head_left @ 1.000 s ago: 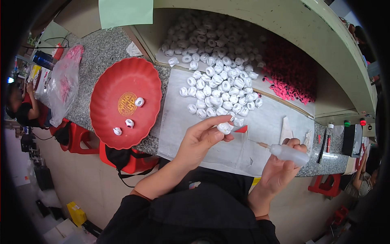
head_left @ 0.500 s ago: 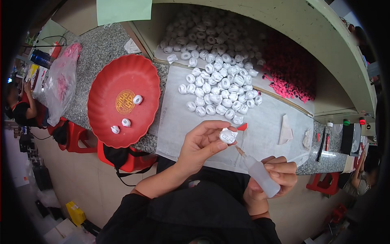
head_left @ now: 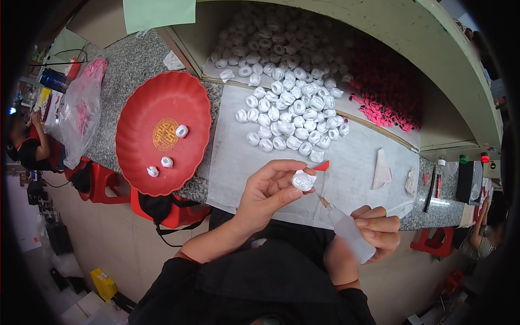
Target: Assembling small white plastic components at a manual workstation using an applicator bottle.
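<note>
My left hand (head_left: 262,195) pinches a small white cat-head-shaped piece (head_left: 303,181) between thumb and fingers. Fine line markings show on its face. My right hand (head_left: 382,230) is wrapped round a translucent white squeeze bottle (head_left: 351,234), tilted with its narrow brownish tip up and left. That tip sits just below and right of the white piece, apart from it. A small red flat object (head_left: 322,166) shows just beyond the left fingertips. Farther off, a heap of similar white pieces (head_left: 292,116) lies on a white sheet (head_left: 352,179) and spills back into a shelf compartment.
At left stands a red scalloped tray (head_left: 143,103) holding several white pieces. Many pink pieces (head_left: 379,111) fill the shelf's right side. A crumpled tissue (head_left: 382,170) lies on the sheet's right. Red stools (head_left: 433,244) stand beside the counter, and other people sit at both sides.
The squeeze bottle has moved slightly right, its tip drawing away from the white piece. A small yellowish spot now shows on the piece's face. My left hand stays almost in place.
</note>
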`<state>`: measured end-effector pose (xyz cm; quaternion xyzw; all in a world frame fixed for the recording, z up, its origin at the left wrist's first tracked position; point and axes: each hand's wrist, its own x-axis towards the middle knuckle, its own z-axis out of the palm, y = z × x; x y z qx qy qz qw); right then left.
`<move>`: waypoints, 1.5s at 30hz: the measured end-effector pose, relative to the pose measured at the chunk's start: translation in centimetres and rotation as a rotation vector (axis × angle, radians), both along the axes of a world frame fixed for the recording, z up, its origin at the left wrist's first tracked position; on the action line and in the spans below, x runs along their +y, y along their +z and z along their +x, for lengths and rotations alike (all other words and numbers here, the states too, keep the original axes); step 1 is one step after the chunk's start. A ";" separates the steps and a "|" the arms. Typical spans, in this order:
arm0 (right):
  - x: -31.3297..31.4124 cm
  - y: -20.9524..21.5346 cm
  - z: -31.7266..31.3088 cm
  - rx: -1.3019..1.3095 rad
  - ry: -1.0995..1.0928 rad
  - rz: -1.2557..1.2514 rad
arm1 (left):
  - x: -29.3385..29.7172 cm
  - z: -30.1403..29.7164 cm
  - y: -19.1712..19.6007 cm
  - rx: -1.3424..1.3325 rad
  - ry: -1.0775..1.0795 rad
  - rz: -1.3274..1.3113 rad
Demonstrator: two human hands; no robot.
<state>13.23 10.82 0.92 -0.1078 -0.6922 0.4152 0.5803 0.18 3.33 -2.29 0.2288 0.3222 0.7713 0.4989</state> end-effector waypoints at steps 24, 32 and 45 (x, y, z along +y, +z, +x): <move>-0.6 -0.6 -0.3 0.031 -0.052 -0.040 | -0.1 0.2 -0.1 0.212 0.018 0.030; -0.6 -0.4 -0.1 0.019 -0.017 -0.049 | -0.1 0.1 -0.2 0.221 0.020 -0.003; 3.1 -0.5 1.2 -0.071 -0.032 -0.115 | 0.2 -1.1 -0.1 0.108 0.128 -0.048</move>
